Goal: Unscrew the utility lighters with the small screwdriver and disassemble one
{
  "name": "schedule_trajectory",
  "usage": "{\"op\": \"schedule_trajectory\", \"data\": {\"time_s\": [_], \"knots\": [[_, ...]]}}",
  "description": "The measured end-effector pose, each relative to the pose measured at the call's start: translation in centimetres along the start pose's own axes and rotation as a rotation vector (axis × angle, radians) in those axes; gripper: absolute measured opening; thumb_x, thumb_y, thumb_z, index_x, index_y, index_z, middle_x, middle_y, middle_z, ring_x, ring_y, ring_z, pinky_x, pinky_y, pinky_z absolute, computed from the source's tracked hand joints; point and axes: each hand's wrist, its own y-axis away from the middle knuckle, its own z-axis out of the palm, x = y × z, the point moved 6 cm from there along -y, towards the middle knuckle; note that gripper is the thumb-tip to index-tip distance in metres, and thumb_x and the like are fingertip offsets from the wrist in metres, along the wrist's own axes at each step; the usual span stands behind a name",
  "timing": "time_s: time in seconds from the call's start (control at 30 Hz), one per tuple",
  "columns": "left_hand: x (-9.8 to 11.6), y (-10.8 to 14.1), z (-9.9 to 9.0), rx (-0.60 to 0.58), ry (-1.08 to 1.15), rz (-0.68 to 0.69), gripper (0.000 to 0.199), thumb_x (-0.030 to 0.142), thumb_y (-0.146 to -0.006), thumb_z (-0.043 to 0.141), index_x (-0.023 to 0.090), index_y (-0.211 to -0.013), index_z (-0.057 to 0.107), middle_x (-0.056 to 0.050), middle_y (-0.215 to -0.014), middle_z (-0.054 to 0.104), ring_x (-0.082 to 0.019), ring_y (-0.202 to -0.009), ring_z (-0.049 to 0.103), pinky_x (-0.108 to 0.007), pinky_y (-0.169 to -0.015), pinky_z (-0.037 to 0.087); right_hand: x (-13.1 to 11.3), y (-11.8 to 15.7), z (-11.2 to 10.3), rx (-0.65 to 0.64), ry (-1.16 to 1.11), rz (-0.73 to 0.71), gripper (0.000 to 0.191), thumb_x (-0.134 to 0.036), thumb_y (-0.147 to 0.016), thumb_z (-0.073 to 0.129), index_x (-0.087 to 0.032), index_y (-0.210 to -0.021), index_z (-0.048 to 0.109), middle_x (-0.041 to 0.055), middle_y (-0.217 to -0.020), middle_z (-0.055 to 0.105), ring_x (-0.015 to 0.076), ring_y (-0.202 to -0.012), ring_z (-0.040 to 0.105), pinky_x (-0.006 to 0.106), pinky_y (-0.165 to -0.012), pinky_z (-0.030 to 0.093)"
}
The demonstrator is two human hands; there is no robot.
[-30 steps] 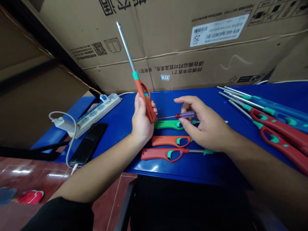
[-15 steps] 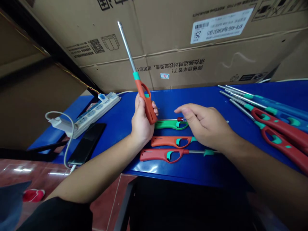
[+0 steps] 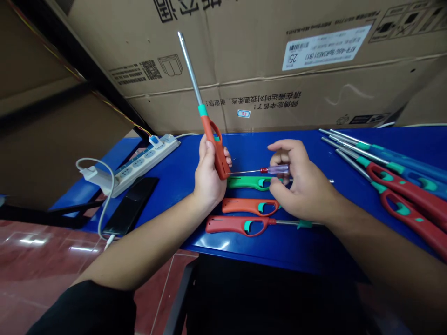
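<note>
My left hand (image 3: pixel 210 174) is wrapped round the handle of an orange lighter (image 3: pixel 217 151), whose metal tube points up and away. A small screwdriver (image 3: pixel 277 170) with a clear purple handle lies level, its tip at the lower end of the orange handle. Around the screwdriver's handle my right hand (image 3: pixel 302 184) has its fingers curled, thumb below and index finger raised. Beneath the hands a green lighter (image 3: pixel 246 182), a second orange lighter (image 3: pixel 240 205) and a red lighter (image 3: pixel 226 224) lie in a row on the blue table (image 3: pixel 223 246).
Several red and blue lighters (image 3: pixel 415 186) are piled at the right. On the left are a white power strip (image 3: pixel 143 160), a white charger with its cable (image 3: pixel 99 179) and a black phone (image 3: pixel 132 204). A large cardboard box (image 3: pixel 258 56) stands along the back.
My right hand has turned and its fingers have spread apart, showing the purple screwdriver handle that was mostly hidden. The view has shifted slightly. My left hand still holds the orange lighter.
</note>
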Motion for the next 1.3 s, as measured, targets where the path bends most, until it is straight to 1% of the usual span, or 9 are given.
{"op": "schedule_trajectory", "data": {"time_s": [0.1,0.2,0.33,0.5,0.67,0.83,0.97,1.07,1.3], "knots": [[-0.1,0.0,0.0,-0.01,0.018,0.001,0.027,0.043,-0.092,0.063,0.028,-0.113,0.056,0.002,-0.076,0.058,-0.009,-0.063,0.056,-0.019,-0.06,0.047,0.4,-0.1,0.2,-0.023,0.093,0.074,0.022,-0.031,-0.096,0.046,-0.022,-0.113,0.058,-0.0012,-0.069,0.059,0.0134,-0.055,0.052,0.029,-0.055,0.036],[-0.2,0.0,-0.1,0.002,0.015,-0.016,0.026,0.043,-0.092,0.062,0.027,-0.112,0.056,0.002,-0.076,0.058,-0.009,-0.063,0.056,-0.019,-0.061,0.047,0.1,-0.3,0.3,-0.01,0.078,0.034,0.021,-0.033,-0.098,0.046,-0.022,-0.108,0.06,-0.0022,-0.065,0.056,0.0131,-0.055,0.051,0.028,-0.056,0.037],[-0.2,0.0,-0.1,0.027,-0.005,-0.036,0.027,0.044,-0.091,0.063,0.027,-0.11,0.055,0.002,-0.075,0.057,-0.009,-0.062,0.054,-0.019,-0.06,0.046,-0.1,-0.2,0.2,0.048,-0.044,-0.023,0.044,-0.028,-0.088,0.061,-0.024,-0.13,0.047,0.0035,-0.097,0.064,0.0139,-0.068,0.058,0.027,-0.06,0.045],[-0.1,0.0,-0.2,0.035,-0.024,-0.03,0.027,0.044,-0.091,0.063,0.027,-0.11,0.055,0.002,-0.076,0.056,-0.01,-0.064,0.054,-0.019,-0.061,0.046,0.5,-0.2,0.4,-0.035,-0.024,0.099,0.024,-0.035,-0.098,0.046,-0.022,-0.112,0.061,-0.0016,-0.067,0.059,0.0128,-0.055,0.054,0.028,-0.056,0.043],[-0.1,0.0,-0.1,0.027,-0.012,-0.027,0.025,0.042,-0.092,0.061,0.027,-0.111,0.054,0.001,-0.078,0.056,-0.01,-0.065,0.054,-0.019,-0.062,0.046,0.5,-0.3,0.5,-0.119,0.112,0.053,0.054,-0.024,-0.084,0.059,-0.024,-0.136,0.045,0.0054,-0.105,0.067,0.0144,-0.069,0.059,0.028,-0.06,0.044],[0.6,0.2,0.2,0.007,-0.032,-0.014,0.03,0.042,-0.091,0.063,0.03,-0.117,0.056,0.001,-0.078,0.056,-0.011,-0.068,0.054,-0.021,-0.064,0.047,1.3,-0.8,0.4,-0.306,0.483,0.039,0.017,-0.029,-0.092,0.048,-0.023,-0.091,0.064,0.0041,-0.087,0.069,0.0205,-0.08,0.061,0.03,-0.064,0.039],[1.3,0.4,0.4,-0.007,-0.043,0.017,0.035,0.038,-0.088,0.066,0.032,-0.122,0.057,0.0,-0.081,0.059,-0.012,-0.072,0.057,-0.022,-0.068,0.049,1.6,-1.6,-0.7,-0.064,0.154,0.202,0.039,-0.043,-0.093,0.05,-0.022,-0.061,0.045,-0.0014,-0.055,0.047,0.0127,-0.051,0.042,0.028,-0.051,0.031],[1.2,0.6,0.7,-0.052,-0.023,-0.001,0.039,0.036,-0.087,0.068,0.032,-0.124,0.057,0.0,-0.084,0.061,-0.013,-0.075,0.059,-0.022,-0.07,0.049,1.1,-1.9,2.0,-0.196,-0.062,0.286,0.056,-0.057,-0.094,0.045,-0.022,-0.051,0.041,-0.0031,-0.046,0.037,0.0104,-0.044,0.034,0.028,-0.046,0.027],[0.8,1.6,1.2,-0.159,-0.051,0.024,0.039,0.037,-0.089,0.067,0.034,-0.127,0.056,-0.001,-0.09,0.061,-0.014,-0.083,0.059,-0.025,-0.081,0.05,-0.3,-2.4,5.2,-0.254,-0.243,0.321,0.019,-0.033,-0.08,0.064,-0.016,-0.085,0.07,-0.0042,-0.062,0.052,0.0093,-0.053,0.042,0.024,-0.049,0.033]]}}
